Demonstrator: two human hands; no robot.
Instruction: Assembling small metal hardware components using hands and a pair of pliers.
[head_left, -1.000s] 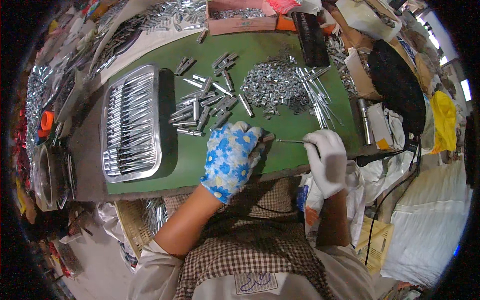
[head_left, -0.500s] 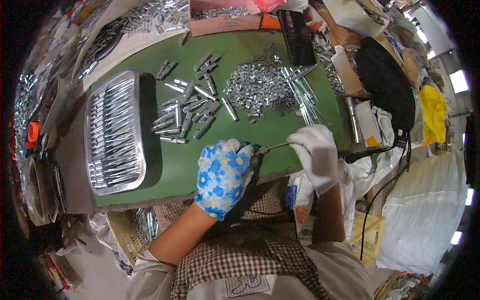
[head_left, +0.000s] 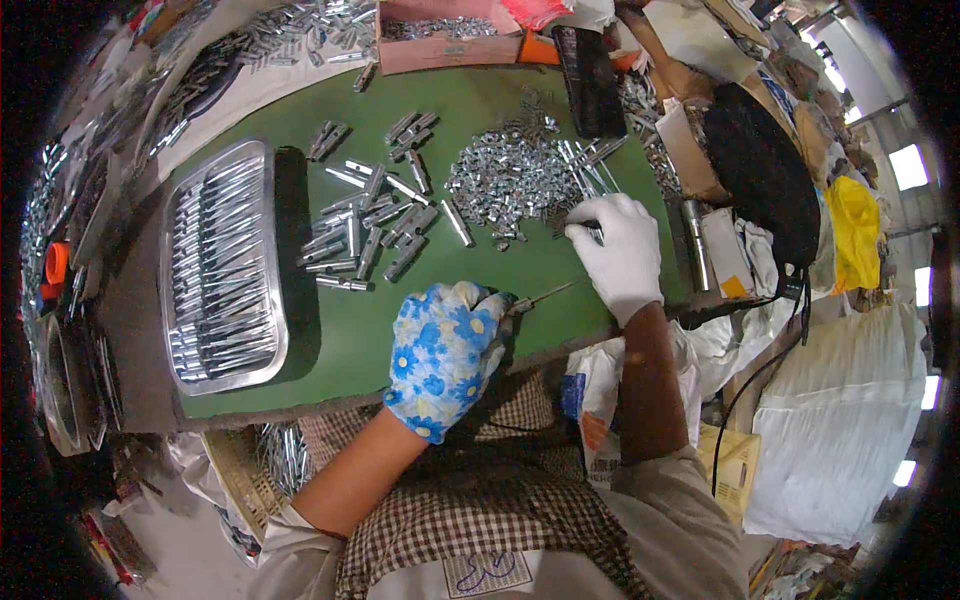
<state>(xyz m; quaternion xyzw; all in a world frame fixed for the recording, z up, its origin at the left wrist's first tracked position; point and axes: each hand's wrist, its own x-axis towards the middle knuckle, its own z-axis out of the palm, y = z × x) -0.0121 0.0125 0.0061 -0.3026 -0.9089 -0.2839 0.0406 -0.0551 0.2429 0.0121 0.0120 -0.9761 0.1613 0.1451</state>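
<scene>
My left hand [head_left: 440, 355], in a white glove with blue flowers, is closed around a metal cylinder mostly hidden by the fingers. A thin metal rod [head_left: 553, 293] sticks out of that piece to the right. My right hand [head_left: 618, 252], in a plain white glove, has its fingers curled down at the lower right of a heap of small silvery parts [head_left: 500, 185]. Whatever its fingertips hold is hidden. Long thin rods [head_left: 603, 172] lie just beyond it. Thicker metal cylinders [head_left: 405, 255] are scattered left of the heap.
A metal tray [head_left: 276, 250] at the left holds rows of cylinders with rods. At the back stand a pink box [head_left: 450, 52] of small parts and a dark oblong object [head_left: 590, 85]. A metal tube [head_left: 697, 245] and a cable lie at the right of the green tabletop [head_left: 350, 370].
My right hand has left the rod's end and moved up to the edge of the heap, its fingers curling there. My left hand keeps its hold, nearly in place.
</scene>
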